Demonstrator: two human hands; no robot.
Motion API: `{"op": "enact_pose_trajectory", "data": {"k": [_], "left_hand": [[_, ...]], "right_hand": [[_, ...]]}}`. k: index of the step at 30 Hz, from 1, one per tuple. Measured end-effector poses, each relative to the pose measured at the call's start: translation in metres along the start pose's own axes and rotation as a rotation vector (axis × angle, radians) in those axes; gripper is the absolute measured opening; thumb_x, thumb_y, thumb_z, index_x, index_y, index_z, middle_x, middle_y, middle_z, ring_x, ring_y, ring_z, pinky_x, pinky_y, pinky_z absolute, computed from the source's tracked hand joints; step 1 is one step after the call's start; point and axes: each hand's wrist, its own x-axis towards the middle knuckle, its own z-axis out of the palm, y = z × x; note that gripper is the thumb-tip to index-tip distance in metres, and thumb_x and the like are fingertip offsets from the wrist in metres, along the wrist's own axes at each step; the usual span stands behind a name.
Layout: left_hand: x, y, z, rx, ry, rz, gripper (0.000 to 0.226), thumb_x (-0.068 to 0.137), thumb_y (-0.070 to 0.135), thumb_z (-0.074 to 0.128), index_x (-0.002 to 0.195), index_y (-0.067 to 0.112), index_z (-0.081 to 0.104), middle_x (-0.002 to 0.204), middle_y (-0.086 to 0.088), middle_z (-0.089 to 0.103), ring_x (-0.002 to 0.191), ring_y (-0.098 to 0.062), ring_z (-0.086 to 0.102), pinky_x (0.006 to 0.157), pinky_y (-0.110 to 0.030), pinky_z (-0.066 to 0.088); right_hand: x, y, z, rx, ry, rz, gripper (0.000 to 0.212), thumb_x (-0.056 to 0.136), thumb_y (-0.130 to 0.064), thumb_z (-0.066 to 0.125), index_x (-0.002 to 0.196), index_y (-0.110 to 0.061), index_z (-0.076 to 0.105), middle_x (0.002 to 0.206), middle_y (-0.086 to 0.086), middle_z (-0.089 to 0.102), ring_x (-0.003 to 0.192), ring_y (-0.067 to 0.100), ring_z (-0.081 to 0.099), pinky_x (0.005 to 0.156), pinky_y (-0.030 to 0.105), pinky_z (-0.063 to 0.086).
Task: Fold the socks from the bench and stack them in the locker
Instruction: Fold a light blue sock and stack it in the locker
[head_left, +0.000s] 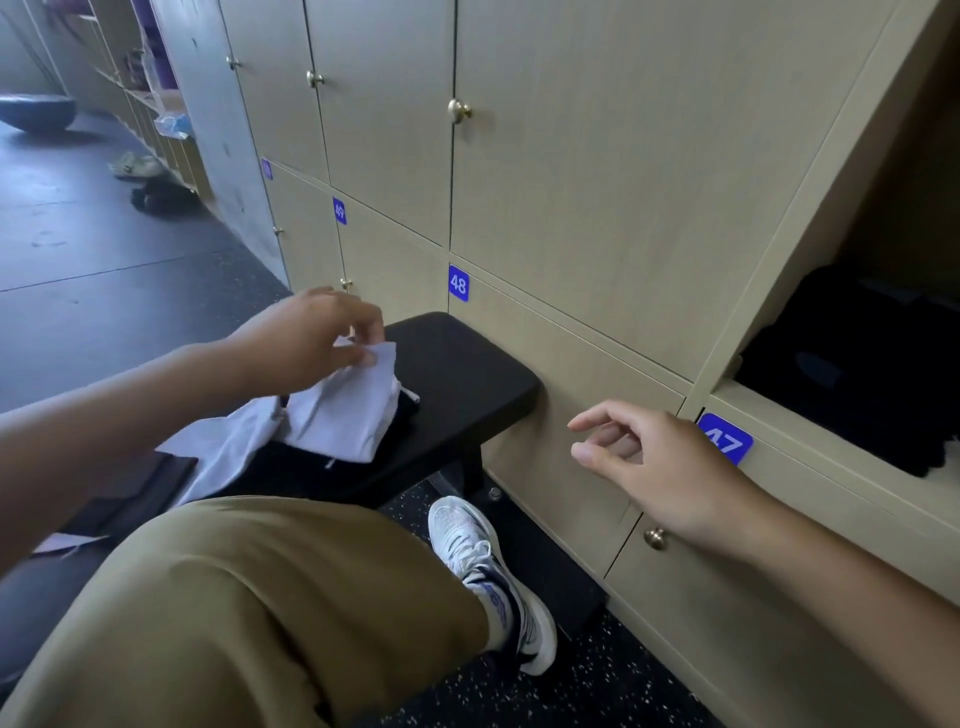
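On the black padded bench (467, 374), a white sock (343, 415) is pinched at its top edge by the left hand (306, 343), thumb against fingertips; more white fabric (223, 447) and a dark garment (291, 467) lie under it, touching. The right hand (660, 467) is held in the air, fingers loosely curled, nothing held, between the bench and the open locker (878, 395), where dark folded items (852, 384) are already seen. Pick-up step judged: the sock is taken but not yet folded. Next, the free end probably needs to be caught by the right hand before a fold.
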Motion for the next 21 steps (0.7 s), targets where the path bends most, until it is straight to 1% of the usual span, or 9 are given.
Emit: {"op": "enact_pose_trajectory", "data": {"k": [4, 6, 9, 12, 14, 16, 17, 19, 21], "left_hand": [[0.008, 0.03, -0.029, -0.107, 0.106, 0.003, 0.012, 0.09, 0.024, 0.077, 0.088, 0.024, 0.065, 0.085, 0.015, 0.063, 0.086, 0.001, 0.057, 0.08, -0.036, 0.048], [0.012, 0.047, -0.038, -0.159, 0.155, 0.021, 0.011, 0.09, 0.026, 0.076, 0.09, 0.021, 0.066, 0.086, 0.012, 0.064, 0.085, 0.003, 0.058, 0.08, -0.035, 0.049], [0.017, 0.074, -0.046, -0.243, 0.212, 0.032, 0.009, 0.091, 0.028, 0.074, 0.09, 0.024, 0.066, 0.085, 0.014, 0.064, 0.081, 0.007, 0.056, 0.079, -0.03, 0.047], [0.024, 0.099, -0.05, -0.306, 0.264, 0.054, 0.007, 0.092, 0.026, 0.073, 0.092, 0.025, 0.066, 0.087, 0.015, 0.065, 0.085, 0.0, 0.059, 0.084, -0.034, 0.05], [0.031, 0.115, -0.051, -0.33, 0.306, 0.077, 0.007, 0.092, 0.025, 0.072, 0.095, 0.023, 0.066, 0.091, 0.015, 0.062, 0.089, -0.004, 0.059, 0.087, -0.037, 0.051], [0.038, 0.128, -0.051, -0.353, 0.339, 0.1, 0.008, 0.093, 0.026, 0.071, 0.097, 0.024, 0.065, 0.098, 0.013, 0.058, 0.094, -0.004, 0.058, 0.089, -0.036, 0.05], [0.04, 0.134, -0.05, -0.372, 0.345, 0.111, 0.008, 0.094, 0.027, 0.07, 0.098, 0.025, 0.064, 0.102, 0.012, 0.057, 0.096, -0.003, 0.058, 0.09, -0.035, 0.05], [0.045, 0.146, -0.048, -0.427, 0.342, 0.12, 0.008, 0.096, 0.028, 0.067, 0.101, 0.025, 0.062, 0.112, 0.007, 0.06, 0.102, -0.002, 0.059, 0.094, -0.036, 0.05], [0.049, 0.158, -0.047, -0.515, 0.321, 0.115, 0.008, 0.098, 0.028, 0.064, 0.103, 0.023, 0.061, 0.116, 0.008, 0.064, 0.104, -0.005, 0.062, 0.094, -0.036, 0.052]], "right_hand": [[0.0, 0.002, -0.004, 0.039, -0.007, 0.025, 0.011, 0.095, -0.038, 0.067, 0.106, -0.038, 0.067, 0.096, -0.011, 0.068, 0.084, -0.001, 0.065, 0.082, 0.027, 0.056], [-0.001, 0.002, -0.006, 0.07, -0.005, 0.029, 0.012, 0.093, -0.039, 0.067, 0.106, -0.038, 0.067, 0.097, -0.011, 0.068, 0.086, 0.002, 0.067, 0.084, 0.031, 0.057], [-0.004, -0.003, -0.008, 0.155, 0.008, 0.031, 0.02, 0.092, -0.039, 0.068, 0.111, -0.041, 0.065, 0.1, -0.018, 0.068, 0.091, 0.0, 0.067, 0.083, 0.027, 0.054], [-0.004, -0.008, -0.009, 0.236, 0.047, 0.033, 0.034, 0.091, -0.041, 0.07, 0.123, -0.044, 0.059, 0.113, -0.019, 0.064, 0.101, 0.0, 0.065, 0.087, 0.025, 0.052], [-0.004, -0.008, -0.01, 0.268, 0.082, 0.036, 0.042, 0.09, -0.04, 0.072, 0.127, -0.046, 0.055, 0.118, -0.02, 0.061, 0.102, -0.001, 0.064, 0.085, 0.021, 0.05], [-0.004, -0.007, -0.011, 0.277, 0.104, 0.034, 0.049, 0.087, -0.037, 0.077, 0.128, -0.047, 0.053, 0.122, -0.021, 0.057, 0.104, 0.0, 0.062, 0.084, 0.017, 0.047], [-0.005, -0.006, -0.012, 0.279, 0.095, 0.029, 0.052, 0.084, -0.036, 0.08, 0.127, -0.047, 0.053, 0.125, -0.02, 0.057, 0.108, 0.0, 0.061, 0.086, 0.018, 0.047], [-0.007, 0.0, -0.016, 0.31, 0.034, 0.021, 0.058, 0.078, -0.034, 0.087, 0.126, -0.043, 0.055, 0.124, -0.016, 0.064, 0.113, 0.002, 0.063, 0.094, 0.024, 0.05], [-0.011, 0.005, -0.023, 0.319, -0.038, 0.019, 0.05, 0.079, -0.025, 0.087, 0.121, -0.033, 0.061, 0.114, -0.014, 0.073, 0.106, 0.0, 0.067, 0.092, 0.021, 0.051]]}}
